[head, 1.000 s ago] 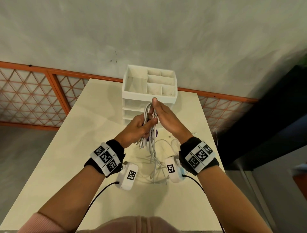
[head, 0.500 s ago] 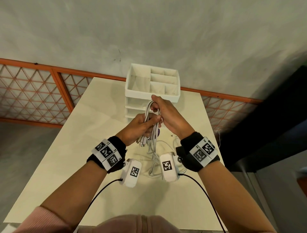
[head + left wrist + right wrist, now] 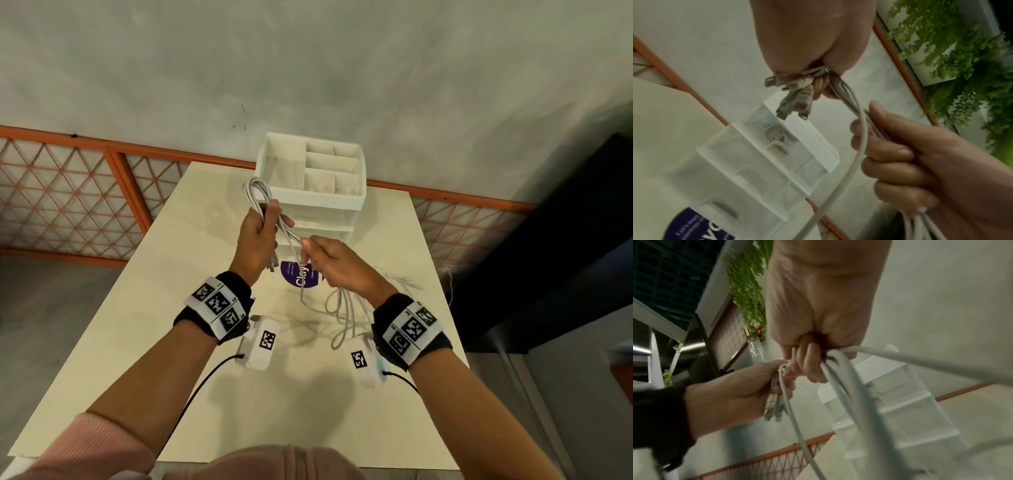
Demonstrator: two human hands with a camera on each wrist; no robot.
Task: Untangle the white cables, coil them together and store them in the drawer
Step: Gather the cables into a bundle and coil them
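While both of my wrists hang above the near half of the tabletop [image 3: 113, 359], I see a pink sleeve [image 3: 85, 445] at the bottom edge of the head view. Loose loops of the white cables [image 3: 342, 318] trail on the tabletop just in front of my right wrist. My right hand [image 3: 337, 269] is curled around several strands, the cables passing through its closed fingers [image 3: 892, 164] and running up and to the left. Just beyond it, partly under the strands, lies a round purple sticker [image 3: 301, 277] with white lettering that I can only partly read.

My left hand [image 3: 258, 236] sits a little farther out and higher, gripping the bundle tightly. A loop of cable rises above its fist, and the plug ends [image 3: 795, 95] stick out from below its palm in the left wrist view; there seem to be four or five of them, though the blur makes the count unsure. The two hands are close together, joined by the taut strands between them.

Behind the hands stands a white organizer [image 3: 318, 185] with an open divided tray on top and translucent drawers [image 3: 764, 164] beneath. Small items show faintly inside one drawer. Beyond the tabletop run an orange lattice railing [image 3: 68, 205] and a grey wall [image 3: 308, 68].
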